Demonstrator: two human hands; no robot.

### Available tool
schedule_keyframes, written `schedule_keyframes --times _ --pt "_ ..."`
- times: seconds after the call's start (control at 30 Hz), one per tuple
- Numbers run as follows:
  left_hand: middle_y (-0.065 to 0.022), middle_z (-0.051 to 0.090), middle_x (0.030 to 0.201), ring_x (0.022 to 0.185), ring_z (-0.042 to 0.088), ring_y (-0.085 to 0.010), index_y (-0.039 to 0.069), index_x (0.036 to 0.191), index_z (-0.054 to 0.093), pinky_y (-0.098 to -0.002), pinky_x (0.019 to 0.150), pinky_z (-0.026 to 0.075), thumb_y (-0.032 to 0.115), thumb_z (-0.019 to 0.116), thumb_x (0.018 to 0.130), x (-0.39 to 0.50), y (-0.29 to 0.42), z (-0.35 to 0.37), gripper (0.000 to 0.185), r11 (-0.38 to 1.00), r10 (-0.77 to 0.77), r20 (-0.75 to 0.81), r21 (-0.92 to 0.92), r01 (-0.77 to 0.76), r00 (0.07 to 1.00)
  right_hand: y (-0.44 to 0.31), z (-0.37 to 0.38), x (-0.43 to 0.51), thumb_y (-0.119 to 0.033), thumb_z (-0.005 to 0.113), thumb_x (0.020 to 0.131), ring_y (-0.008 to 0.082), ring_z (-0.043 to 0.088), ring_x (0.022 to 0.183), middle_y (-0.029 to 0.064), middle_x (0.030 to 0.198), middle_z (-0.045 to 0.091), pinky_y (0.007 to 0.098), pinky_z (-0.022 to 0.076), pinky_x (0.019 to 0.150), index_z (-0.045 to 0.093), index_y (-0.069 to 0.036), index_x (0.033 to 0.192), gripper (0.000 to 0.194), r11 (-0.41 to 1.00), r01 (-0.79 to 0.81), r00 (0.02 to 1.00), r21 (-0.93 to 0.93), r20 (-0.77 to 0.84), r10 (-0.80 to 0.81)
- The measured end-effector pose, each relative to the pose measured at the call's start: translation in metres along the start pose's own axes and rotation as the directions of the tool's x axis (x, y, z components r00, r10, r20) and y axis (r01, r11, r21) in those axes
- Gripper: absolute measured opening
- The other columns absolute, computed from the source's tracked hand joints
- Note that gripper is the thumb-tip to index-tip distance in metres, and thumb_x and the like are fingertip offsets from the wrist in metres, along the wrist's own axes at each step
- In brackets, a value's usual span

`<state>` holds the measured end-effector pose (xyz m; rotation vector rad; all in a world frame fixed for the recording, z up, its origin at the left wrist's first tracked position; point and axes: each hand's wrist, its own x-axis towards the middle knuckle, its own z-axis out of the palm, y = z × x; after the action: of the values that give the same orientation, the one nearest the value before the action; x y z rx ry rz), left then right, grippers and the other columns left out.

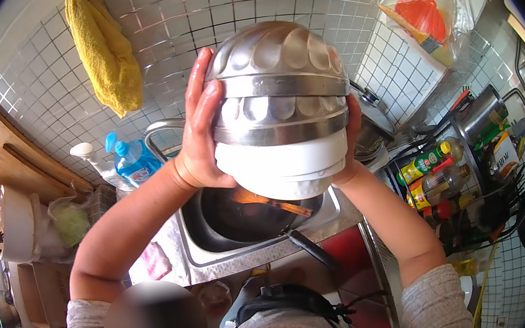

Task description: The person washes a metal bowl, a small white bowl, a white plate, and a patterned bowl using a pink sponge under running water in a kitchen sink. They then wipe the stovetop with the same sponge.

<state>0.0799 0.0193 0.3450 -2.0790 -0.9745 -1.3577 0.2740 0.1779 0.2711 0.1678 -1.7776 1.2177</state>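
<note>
Both my hands hold a stack of bowls up over the sink. Two stainless steel bowls with dimpled sides [272, 48] sit at the far end of the stack, bottoms turned away from me. Several white bowls [284, 161] make up the near end. My left hand [200, 127] is wet and grips the left side with spread fingers. Around the right side curls my right hand [351, 147], its fingers mostly hidden. Below, a dark frying pan [230, 223] lies in the stainless steel sink [205, 261], with a wooden utensil [293, 207] in it.
Left of the faucet [163, 125] stand a blue pump bottle [135, 161] and a white one [100, 163]. A yellow towel [107, 60] hangs on the tiled wall. To the right are a lidded pot [373, 134] and a rack with sauce bottles [426, 162]. The pan's handle [311, 249] overhangs the sink's front edge.
</note>
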Motion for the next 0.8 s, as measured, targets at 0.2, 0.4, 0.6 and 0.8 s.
schedule_keyframes --times 0.2,0.4,0.6,0.8 --pt "-0.0317 0.004 0.16 0.145 0.025 -0.047 0.026 0.157 0.008 -0.0543 0.116 0.031 0.033 0.093 0.064 -0.007 -0.027 -0.036 0.126 0.994 0.053 0.003 0.096 -0.053 0.999 0.027 0.017 0.021 -0.024 0.067 0.086 0.0281 0.024 0.147 0.017 0.162 0.013 0.0444 0.026 0.119 0.007 -0.012 0.158 0.095 0.995 0.004 0.999 -0.099 0.046 0.001" --pt "-0.0378 0.01 0.156 0.144 0.023 -0.055 0.018 0.155 0.018 -0.0598 0.115 0.027 0.034 0.092 0.066 -0.026 -0.058 -0.039 0.117 0.99 0.136 -0.096 -0.03 -0.14 0.986 0.036 0.016 0.025 -0.031 0.058 0.091 0.0261 0.026 0.146 0.0141 0.162 0.016 0.044 0.0272 0.118 0.007 -0.014 0.158 0.086 0.984 -0.024 0.996 -0.177 0.086 0.04" --pt "-0.0354 0.009 0.158 0.144 0.023 -0.0524 0.022 0.155 0.015 -0.0577 0.116 0.026 0.031 0.091 0.066 -0.027 -0.062 -0.028 0.118 0.99 0.133 -0.105 -0.027 -0.137 0.985 0.042 0.013 0.017 -0.038 0.049 0.096 0.0241 0.028 0.145 0.0112 0.162 0.018 0.0436 0.0284 0.118 0.007 -0.015 0.158 0.078 0.966 -0.041 0.993 -0.255 0.098 0.068" --pt "-0.0323 0.005 0.16 0.147 0.021 -0.0468 0.027 0.157 0.008 -0.0542 0.119 0.024 0.042 0.092 0.064 -0.029 -0.066 -0.02 0.126 0.994 0.11 -0.093 -0.003 -0.111 0.99 0.045 0.011 0.012 -0.045 0.04 0.102 0.0221 0.03 0.144 0.0083 0.162 0.02 0.0433 0.0295 0.118 0.007 -0.017 0.158 0.071 0.95 -0.05 0.993 -0.308 0.088 0.081"
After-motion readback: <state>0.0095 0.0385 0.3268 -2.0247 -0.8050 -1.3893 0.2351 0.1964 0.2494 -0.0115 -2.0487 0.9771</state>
